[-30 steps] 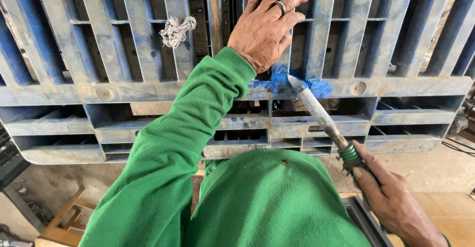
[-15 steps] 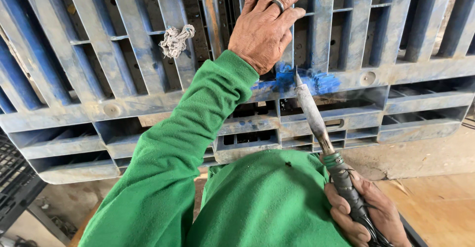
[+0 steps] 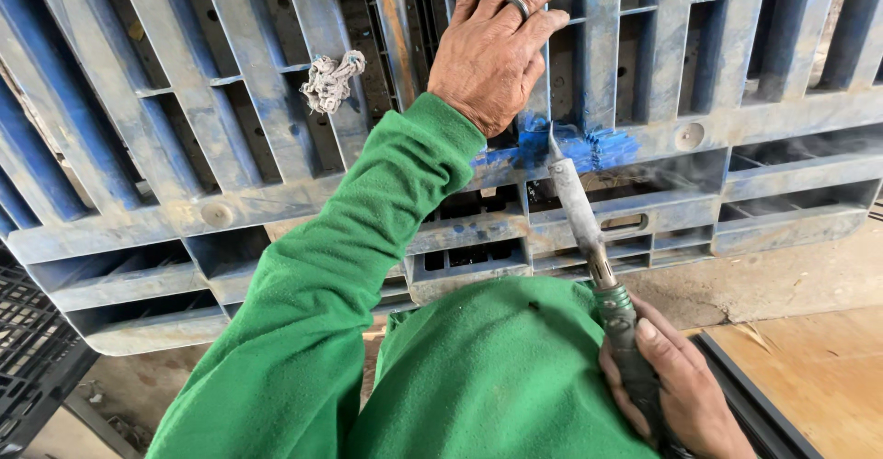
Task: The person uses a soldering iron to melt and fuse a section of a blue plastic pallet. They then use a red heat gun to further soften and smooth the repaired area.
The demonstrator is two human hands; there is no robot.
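A worn blue plastic pallet stands on edge in front of me. My left hand, with a ring on one finger, presses flat against its slats near the top. My right hand grips the dark green handle of a soldering iron. Its long grey metal shaft points up and left. The tip touches a bright blue melted patch on the pallet's horizontal rail, just below my left hand. Green sleeves cover both arms.
A knot of white frayed cord hangs from a slat to the left of my hand. A black plastic crate sits at the lower left. A wooden board with a dark edge lies at the lower right on a concrete floor.
The view has shifted a little. My right hand has drawn closer with the iron, whose tip moved left along the blue patch. My left hand stays pressed on the slats.
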